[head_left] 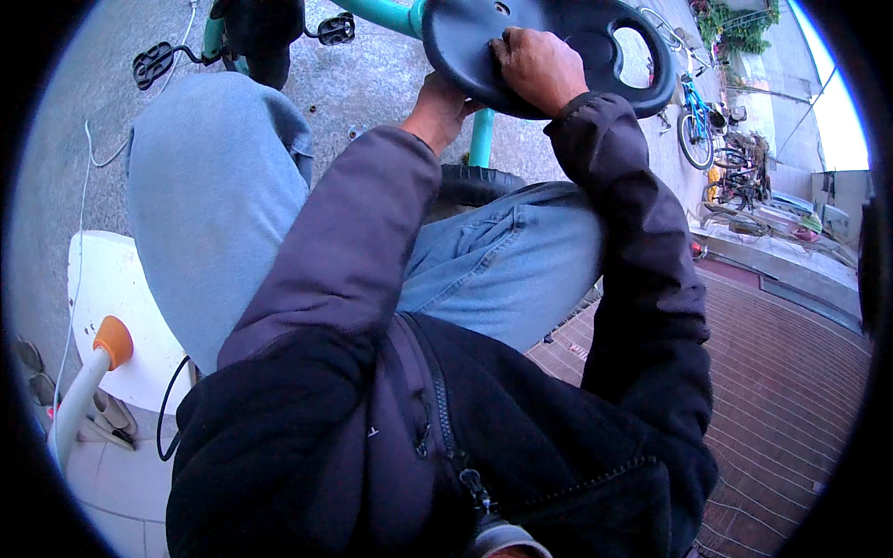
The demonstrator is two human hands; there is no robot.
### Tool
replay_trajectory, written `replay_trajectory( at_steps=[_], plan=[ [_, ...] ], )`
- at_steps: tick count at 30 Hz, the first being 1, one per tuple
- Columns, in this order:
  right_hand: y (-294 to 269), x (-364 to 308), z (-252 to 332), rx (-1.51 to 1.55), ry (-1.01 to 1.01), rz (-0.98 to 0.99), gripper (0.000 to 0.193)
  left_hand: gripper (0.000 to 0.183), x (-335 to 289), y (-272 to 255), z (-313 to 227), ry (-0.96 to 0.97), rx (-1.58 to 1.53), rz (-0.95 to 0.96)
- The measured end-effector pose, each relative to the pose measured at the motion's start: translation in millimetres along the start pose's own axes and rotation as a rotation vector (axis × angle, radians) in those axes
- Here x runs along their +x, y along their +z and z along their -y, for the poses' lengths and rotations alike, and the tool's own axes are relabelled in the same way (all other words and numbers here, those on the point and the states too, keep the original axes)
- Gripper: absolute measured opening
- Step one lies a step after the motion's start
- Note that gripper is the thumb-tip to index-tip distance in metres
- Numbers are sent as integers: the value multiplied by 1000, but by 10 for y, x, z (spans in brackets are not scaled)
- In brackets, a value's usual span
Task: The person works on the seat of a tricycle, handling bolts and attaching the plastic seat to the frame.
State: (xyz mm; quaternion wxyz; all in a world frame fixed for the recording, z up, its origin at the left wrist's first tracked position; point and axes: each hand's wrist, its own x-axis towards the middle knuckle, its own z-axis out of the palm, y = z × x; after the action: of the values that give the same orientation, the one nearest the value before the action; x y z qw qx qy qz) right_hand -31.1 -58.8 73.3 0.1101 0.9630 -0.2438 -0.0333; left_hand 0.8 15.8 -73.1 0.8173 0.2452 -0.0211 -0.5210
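A black moulded plastic seat (465, 56) with a rounded cutout at its right end sits over a teal tube frame (481, 139). My right hand (539, 70) rests on top of the seat, fingers curled and pressed together; whatever they pinch is hidden. Below the seat's near edge, my left hand (437, 112) reaches underneath with bent fingers, mostly covered by the seat. A black tyre (479, 184) shows under the frame, partly behind my knee. Two black pedals, one at the left (153, 65) and one nearer the frame (336, 29), flank a dark wheel (265, 42).
To the left stands a white board (121, 307) with an orange-collared pale tube (79, 400), and a white cable (84, 214) runs past it. Shoes (112, 423) lie on tiles. A striped brown mat (772, 400) covers the right. Bicycles, including a blue one (693, 121), stand beyond.
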Motion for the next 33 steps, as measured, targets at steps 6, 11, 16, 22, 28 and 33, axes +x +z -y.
replay_trajectory(
  at_steps=[6, 11, 16, 22, 28, 33],
  plan=[
    [138, 39, -65, 169, 25, -106, 24, 22, -103, -79, 10, 347, 820, 79],
    [109, 56, -136, 368, 16, -97, 18, 22, -168, 145, -131, -106, 39, -155],
    [70, 91, -225, 362, -109, -78, 15, 22, -153, 103, -111, -119, -28, -111],
    [-18, 162, -269, 252, -201, 43, 15, 25, -180, 150, -128, -74, -44, -128],
    [45, 153, -241, 231, -193, 40, 19, 21, -155, 122, -180, -7, -91, -122],
    [-9, 68, -170, 370, -199, -40, 18, 19, -144, 68, -208, 55, -9, -102]
  ],
)
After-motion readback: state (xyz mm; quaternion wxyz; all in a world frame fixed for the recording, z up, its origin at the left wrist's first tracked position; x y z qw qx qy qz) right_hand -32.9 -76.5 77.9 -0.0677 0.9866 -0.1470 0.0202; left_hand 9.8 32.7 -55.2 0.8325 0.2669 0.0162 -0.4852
